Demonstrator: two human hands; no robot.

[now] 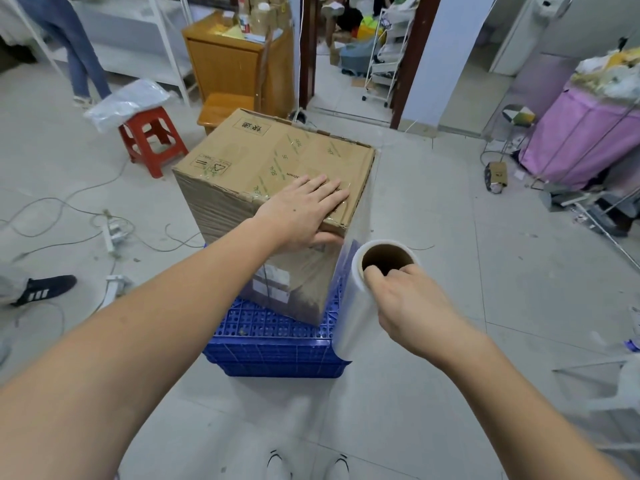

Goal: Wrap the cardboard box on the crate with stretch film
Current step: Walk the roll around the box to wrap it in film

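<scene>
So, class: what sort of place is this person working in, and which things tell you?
Probably a small, informal packing or storage room. A taped cardboard box sits on a blue plastic crate, a roll of stretch film is in use, and an overfilled pink bin stands nearby.

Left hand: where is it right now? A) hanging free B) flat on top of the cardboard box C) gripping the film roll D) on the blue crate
B: the left hand lies with fingers spread flat on top of the cardboard box, while the right hand holds the stretch film roll.
</scene>
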